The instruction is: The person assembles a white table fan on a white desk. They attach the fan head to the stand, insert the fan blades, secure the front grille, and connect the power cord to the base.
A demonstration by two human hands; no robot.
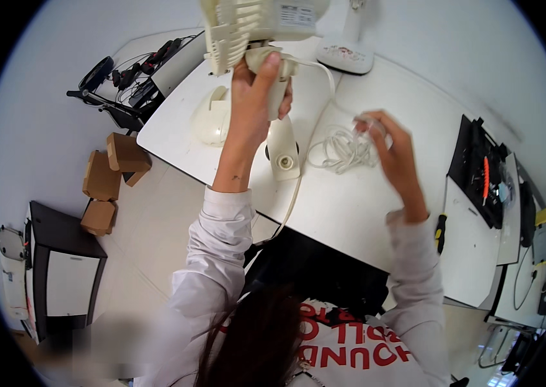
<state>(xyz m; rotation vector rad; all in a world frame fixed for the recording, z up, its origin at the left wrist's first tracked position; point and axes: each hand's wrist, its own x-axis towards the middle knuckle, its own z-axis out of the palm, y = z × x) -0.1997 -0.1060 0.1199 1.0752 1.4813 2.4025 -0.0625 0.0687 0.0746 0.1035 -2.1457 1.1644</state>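
My left hand (253, 90) is closed around the neck of a cream plastic appliance head (276, 26), raised over the table's far side. It has a slatted side and a label, and its top is cut off by the picture edge. A white cord (324, 69) runs from its neck toward my right hand (392, 142), whose fingers are pinched on the cord above a loose coil (341, 151) on the table. Below my left hand lies a cream plastic piece (284, 151) with a round socket. Left of my wrist rests a rounded cream cover (212, 122).
A white stand with a patterned base (345, 57) is at the far edge of the white table (350, 213). Rightward lie a yellow-and-black screwdriver (440, 233) and a black tool case (479, 171). Cardboard boxes (102, 174) and a dark cabinet (63, 258) stand left.
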